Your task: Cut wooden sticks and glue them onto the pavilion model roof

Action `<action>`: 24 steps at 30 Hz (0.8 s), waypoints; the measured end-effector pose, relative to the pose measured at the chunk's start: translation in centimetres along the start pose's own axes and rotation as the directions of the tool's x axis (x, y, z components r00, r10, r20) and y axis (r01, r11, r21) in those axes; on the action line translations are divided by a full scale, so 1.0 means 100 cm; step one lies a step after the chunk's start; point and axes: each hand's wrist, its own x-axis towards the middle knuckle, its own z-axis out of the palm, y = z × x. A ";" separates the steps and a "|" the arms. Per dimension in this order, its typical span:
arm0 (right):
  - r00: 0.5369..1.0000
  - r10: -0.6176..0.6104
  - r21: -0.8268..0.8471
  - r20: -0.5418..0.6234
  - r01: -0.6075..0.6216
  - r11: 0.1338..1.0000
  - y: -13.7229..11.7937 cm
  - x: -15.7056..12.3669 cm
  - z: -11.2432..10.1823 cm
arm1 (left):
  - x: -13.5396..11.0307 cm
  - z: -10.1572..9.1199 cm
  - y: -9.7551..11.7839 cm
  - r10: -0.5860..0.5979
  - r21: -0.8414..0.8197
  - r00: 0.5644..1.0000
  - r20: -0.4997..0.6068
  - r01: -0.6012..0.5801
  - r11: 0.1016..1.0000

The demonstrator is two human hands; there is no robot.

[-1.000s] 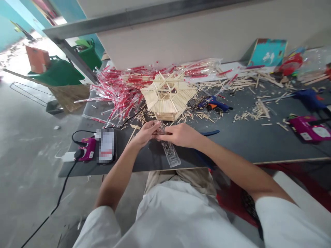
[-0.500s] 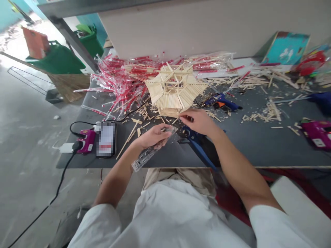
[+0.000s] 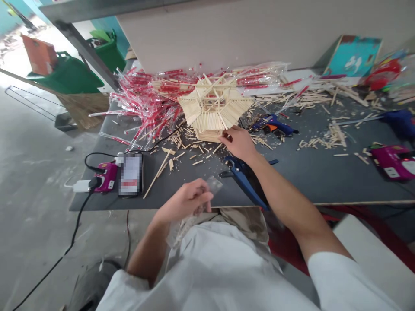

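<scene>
I judge the upper-centre stick model (image 3: 210, 121) light, fragile; hold its base (image 3: 205, 137). Left hand (image 3: 191, 199) curls round clear plastic (image 3: 215, 185); right hand (image 3: 240, 142) near-pinched, contents unclear.

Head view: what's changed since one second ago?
The right hand let go of the transparent plastic strip and moved forward to the near right corner of the pale wooden-stick model, seemingly touching it. The left hand alone holds the strip, drawn back toward the body at the grey table's near edge. Unchanged: the model, the blue-and-orange glue gun.
</scene>
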 end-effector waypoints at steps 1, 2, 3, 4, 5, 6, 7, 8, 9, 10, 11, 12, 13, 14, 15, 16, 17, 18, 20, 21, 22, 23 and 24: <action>1.000 0.009 0.000 -0.007 -0.009 1.000 0.000 0.002 0.001 | -0.011 -0.001 -0.003 0.071 -0.022 0.989 -0.127 -0.074 0.997; 1.000 0.017 0.009 -0.017 -0.017 1.000 0.001 0.002 0.000 | -0.022 -0.005 -0.006 0.117 -0.017 0.956 -0.270 -0.126 0.992; 0.999 0.022 0.029 -0.027 -0.021 0.999 0.001 0.003 -0.001 | -0.031 -0.011 -0.010 0.152 -0.013 0.900 -0.409 -0.172 0.985; 0.999 0.021 0.054 -0.033 -0.019 0.998 0.001 0.002 -0.003 | -0.040 -0.017 -0.014 0.162 0.000 0.848 -0.504 -0.188 0.982; 0.999 0.019 0.073 -0.039 -0.016 0.997 0.002 0.001 -0.007 | -0.047 -0.024 -0.018 0.149 0.029 0.801 -0.580 -0.162 0.986; 0.999 0.017 0.078 -0.046 -0.014 0.997 0.003 -0.001 -0.011 | -0.052 -0.031 -0.021 0.139 0.090 0.741 -0.657 -0.106 0.990; 0.998 0.019 0.066 -0.055 -0.015 0.998 0.003 -0.004 -0.016 | -0.056 -0.037 -0.023 0.140 0.166 0.668 -0.731 -0.024 0.986; 0.998 0.021 0.042 -0.059 -0.019 0.999 0.003 -0.006 -0.021 | -0.059 -0.041 -0.025 0.150 0.236 0.603 -0.784 0.065 0.970; 0.998 0.024 0.014 -0.056 -0.023 1.000 0.003 -0.010 -0.025 | -0.059 -0.043 -0.026 0.168 0.288 0.562 -0.810 0.131 0.949; 0.999 0.021 -0.011 -0.040 -0.021 1.000 0.002 -0.012 -0.029 | -0.058 -0.043 -0.026 0.180 0.316 0.554 -0.813 0.160 0.935; 1.000 0.003 -0.026 0.000 -0.003 1.000 0.001 -0.015 -0.031 | -0.055 -0.041 -0.025 0.179 0.320 0.583 -0.793 0.148 0.936; 0.997 -0.033 -0.037 0.064 0.035 0.999 -0.001 -0.017 -0.031 | -0.050 -0.038 -0.024 0.170 0.301 0.635 -0.754 0.103 0.948; 0.987 -0.073 -0.060 0.142 0.082 0.995 -0.004 -0.018 -0.029 | -0.044 -0.034 -0.022 0.156 0.258 0.697 -0.700 0.043 0.965; 0.969 -0.106 -0.092 0.223 0.129 0.987 -0.007 -0.018 -0.027 | -0.037 -0.030 -0.019 0.140 0.205 0.758 -0.637 -0.009 0.979; 0.949 -0.124 -0.131 0.290 0.168 0.977 -0.011 -0.017 -0.023 | -0.029 -0.026 -0.016 0.132 0.155 0.807 -0.576 -0.051 0.987; 0.933 -0.126 -0.173 0.338 0.193 0.966 -0.015 -0.016 -0.019 | -0.020 -0.022 -0.012 0.126 0.109 0.853 -0.506 -0.081 0.991; 0.924 -0.119 -0.209 0.364 0.206 0.956 -0.019 -0.014 -0.016 | -0.010 -0.021 -0.008 0.130 0.075 0.890 -0.437 -0.108 0.991; 0.920 -0.117 -0.233 0.374 0.215 0.948 -0.023 -0.012 -0.014 | -0.001 -0.020 -0.003 0.138 0.051 0.917 -0.374 -0.129 0.990; 0.910 -0.145 -0.238 0.388 0.250 0.938 -0.029 -0.010 -0.012 | 0.019 -0.025 0.006 0.171 0.023 0.942 -0.289 -0.171 0.985; 0.903 -0.163 -0.237 0.397 0.272 0.932 -0.032 -0.010 -0.013 | 0.029 -0.029 0.011 0.190 0.011 0.945 -0.265 -0.194 0.981; 0.896 -0.178 -0.237 0.408 0.292 0.926 -0.035 -0.010 -0.014 | 0.039 -0.034 0.015 0.208 0.006 0.945 -0.252 -0.214 0.977; 0.889 -0.192 -0.237 0.416 0.309 0.921 -0.036 -0.011 -0.017 | 0.049 -0.039 0.019 0.225 0.000 0.944 -0.240 -0.232 0.973; 0.886 -0.205 -0.234 0.417 0.322 0.917 -0.038 -0.013 -0.020 | 0.059 -0.044 0.022 0.244 -0.011 0.943 -0.228 -0.253 0.967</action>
